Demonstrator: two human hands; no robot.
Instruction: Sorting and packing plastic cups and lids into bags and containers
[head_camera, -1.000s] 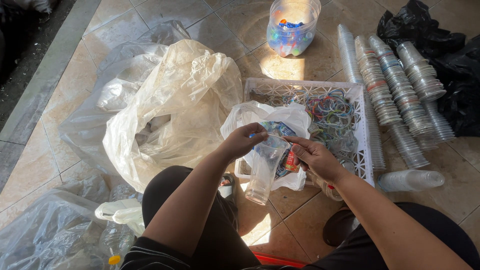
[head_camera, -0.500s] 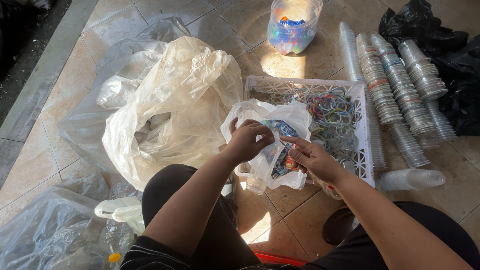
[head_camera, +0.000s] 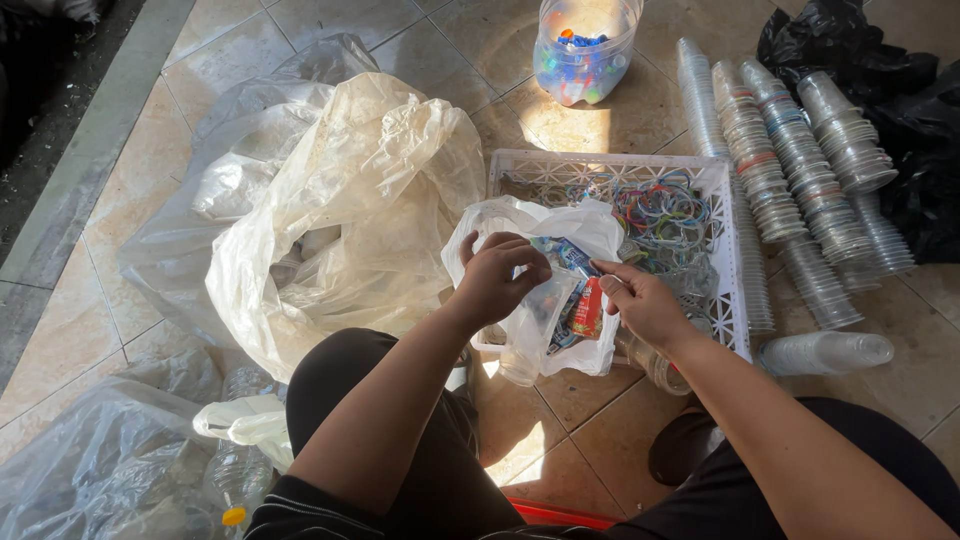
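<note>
The left hand is curled over the rim of a small white plastic bag, fingers bent and gripping the film from above, while the right hand pinches the opposite edge between thumb and fingertips, so the two together hold the mouth of the bag apart. The bag hangs between the knees, just in front of the white crate, with crumpled wrappers showing blue and red through the thin plastic. Half a second ago the left hand sat lower and nearer the middle of the bag; a second ago both hands were bunched close on it. Now they have drawn apart and the opening is wider, which in my judgement means the contents are being got at rather than the bag being closed.

Around that, from big to small: the large cream plastic sack slumps to the left on the tiled floor, with clear bags behind and in front of it (these have not shifted). To the right lie long stacks of clear plastic cups on their sides, beside a black bag. The crate holds a tangle of coloured rubber bands. At the top stands a clear jar of what look like bottle caps, though the glare makes that hard to confirm. A lone cup stack lies near the right forearm.
</note>
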